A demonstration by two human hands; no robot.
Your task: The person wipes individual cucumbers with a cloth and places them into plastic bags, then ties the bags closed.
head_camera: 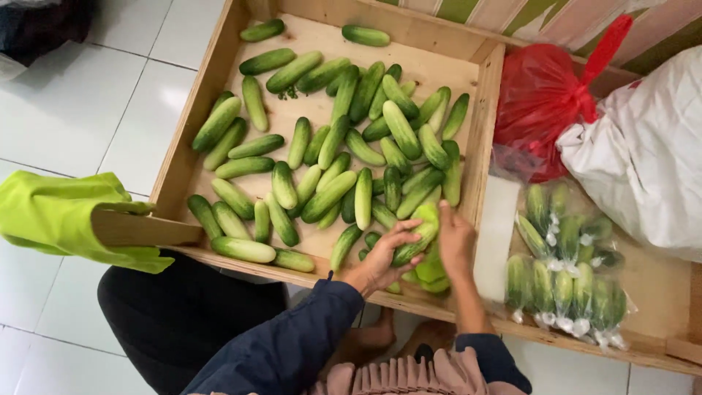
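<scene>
Near right corner of wooden crate (479,139): left hand (384,256) fingers curled around a cucumber (413,245), right hand (455,241) fingers together, touching it. Firm, smooth, light; best gripped mid-length.

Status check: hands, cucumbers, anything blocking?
Left hand gripping a cucumber at the crate's near corner. Right hand open beside it, touching the pile. Bagged cucumbers lie right of the divider; nothing blocking.
</scene>
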